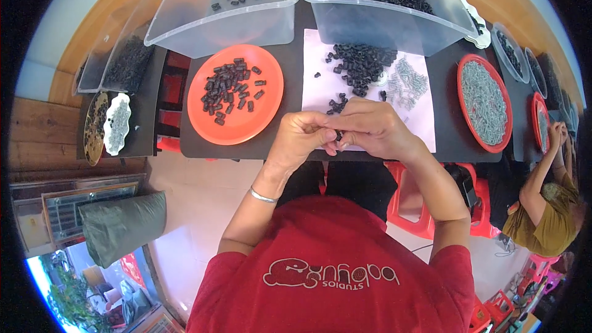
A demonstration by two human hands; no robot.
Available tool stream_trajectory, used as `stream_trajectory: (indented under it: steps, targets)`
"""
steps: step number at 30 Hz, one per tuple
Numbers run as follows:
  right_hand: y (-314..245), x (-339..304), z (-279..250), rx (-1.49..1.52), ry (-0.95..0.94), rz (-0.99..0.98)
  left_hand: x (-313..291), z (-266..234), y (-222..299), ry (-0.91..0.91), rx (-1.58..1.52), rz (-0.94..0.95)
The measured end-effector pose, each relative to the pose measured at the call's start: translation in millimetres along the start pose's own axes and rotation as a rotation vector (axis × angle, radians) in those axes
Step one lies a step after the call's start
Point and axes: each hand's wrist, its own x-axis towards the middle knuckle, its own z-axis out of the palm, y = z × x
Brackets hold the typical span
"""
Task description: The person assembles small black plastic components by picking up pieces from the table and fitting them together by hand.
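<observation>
My left hand (pixel 300 135) and my right hand (pixel 379 126) meet at the near edge of the table. Both have their fingertips pinched on a small black plastic piece (pixel 338 136), mostly covered by the fingers. Just beyond them, a heap of small black plastic pieces (pixel 364 68) lies on a pale pink sheet (pixel 419 132). Beside the heap are loose silvery metal pins or screws (pixel 408 83); their exact kind is too small to tell. To the left, an orange plate (pixel 271 102) carries black cylindrical pieces (pixel 228 86).
A clear bin (pixel 246 29) with a few black pieces stands at the far left; another clear bin (pixel 394 21), heaped with them, is beside it. A red plate (pixel 464 108) full of metal pins sits right. Another person (pixel 542 203) works at far right. Red stools (pixel 410 209) stand below.
</observation>
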Motion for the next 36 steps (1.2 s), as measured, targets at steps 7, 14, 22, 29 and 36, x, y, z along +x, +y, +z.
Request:
stream_trajectory:
  steps: [7,14,22,29,36]
  targets:
    - [2.8,-4.8,7.8,-0.084,0.094,-0.036,-1.3,9.5,1.3,0.094,0.078,0.027]
    - [5.8,-1.5,10.7,-0.134,0.138,-0.104,-0.1,7.1,1.3,0.088,0.073,0.037]
    - [2.7,-0.2,13.7,-0.193,0.170,-0.132,3.4,3.0,0.5,0.030,-0.057,0.103]
    - [-12.7,-10.9,34.3,-0.296,0.449,0.035,1.4,5.0,-6.3,0.021,-0.112,0.230]
    - [-9.5,-10.1,39.7,-0.285,0.490,0.050,1.8,5.1,-6.2,0.086,-0.176,0.201]
